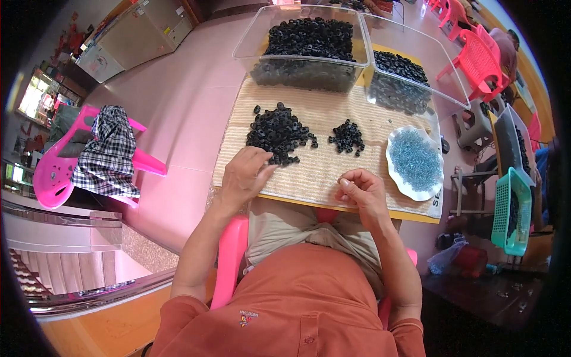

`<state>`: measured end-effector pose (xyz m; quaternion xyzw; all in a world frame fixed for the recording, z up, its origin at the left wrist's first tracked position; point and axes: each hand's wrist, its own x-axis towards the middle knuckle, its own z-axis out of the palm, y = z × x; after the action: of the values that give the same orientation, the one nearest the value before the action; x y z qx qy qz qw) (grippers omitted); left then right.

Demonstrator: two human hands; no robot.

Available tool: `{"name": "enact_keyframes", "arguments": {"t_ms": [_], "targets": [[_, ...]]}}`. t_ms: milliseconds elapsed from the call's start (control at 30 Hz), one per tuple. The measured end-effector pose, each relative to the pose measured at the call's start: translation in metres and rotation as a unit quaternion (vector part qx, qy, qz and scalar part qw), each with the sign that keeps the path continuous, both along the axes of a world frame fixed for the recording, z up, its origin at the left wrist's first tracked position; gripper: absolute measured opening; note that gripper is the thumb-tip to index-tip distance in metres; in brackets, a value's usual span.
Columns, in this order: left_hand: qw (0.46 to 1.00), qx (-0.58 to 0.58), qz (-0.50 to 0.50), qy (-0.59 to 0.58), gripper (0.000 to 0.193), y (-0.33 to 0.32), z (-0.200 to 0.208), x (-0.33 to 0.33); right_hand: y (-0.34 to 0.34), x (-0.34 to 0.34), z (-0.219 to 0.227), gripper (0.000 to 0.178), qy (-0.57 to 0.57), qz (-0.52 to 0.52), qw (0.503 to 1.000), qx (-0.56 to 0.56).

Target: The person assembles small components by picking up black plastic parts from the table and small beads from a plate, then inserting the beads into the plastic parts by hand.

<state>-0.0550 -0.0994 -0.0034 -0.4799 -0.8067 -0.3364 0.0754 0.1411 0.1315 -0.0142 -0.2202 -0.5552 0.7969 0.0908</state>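
Note:
My left hand [245, 174] is at the lower left edge of a large pile of small black ring-shaped pieces [276, 132]. Its fingers bend toward the nearest pieces, and the thumb stands a little apart from them. Over the front edge of the mat, my right hand [364, 191] is closed, thumb and forefinger pinched together; whatever they hold is too small to name. Between the hands and farther back lies a smaller pile of black pieces [347, 137]. A white scalloped plate [410, 193] to the right carries many tiny clear-blue pieces [414, 159].
A clear plastic bin [303, 61] of black pieces stands at the table's back, beside a second clear bin [395, 95]. A ribbed beige mat [235, 146] covers the table. On the left is a pink chair [56, 178] with a checked cloth; on the right, a green basket [505, 217].

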Motion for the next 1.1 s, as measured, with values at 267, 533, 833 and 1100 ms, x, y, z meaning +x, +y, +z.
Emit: {"name": "enact_keyframes", "arguments": {"t_ms": [267, 533, 833, 1100], "targets": [[0.998, -0.056, 0.0, 0.042, 0.028, 0.012, -0.001, 0.004, -0.002, -0.001, -0.001, 0.01, 0.016, -0.007, 1.0, 0.012], [0.998, -0.055, -0.003, 0.001, 0.024, 0.01, -0.004, 0.003, -0.001, 0.0, -0.003, 0.01, 0.019, 0.003, 1.0, 0.009], [0.999, 0.037, 0.021, -0.009, 0.025, 0.009, -0.015, 0.005, -0.002, -0.001, -0.002, 0.01, 0.012, 0.002, 1.0, 0.017], [0.962, 0.138, 0.061, -0.23, 0.019, 0.014, -0.018, 0.015, 0.001, 0.0, -0.001, 0.011, 0.005, 0.01, 1.0, 0.009]]}}
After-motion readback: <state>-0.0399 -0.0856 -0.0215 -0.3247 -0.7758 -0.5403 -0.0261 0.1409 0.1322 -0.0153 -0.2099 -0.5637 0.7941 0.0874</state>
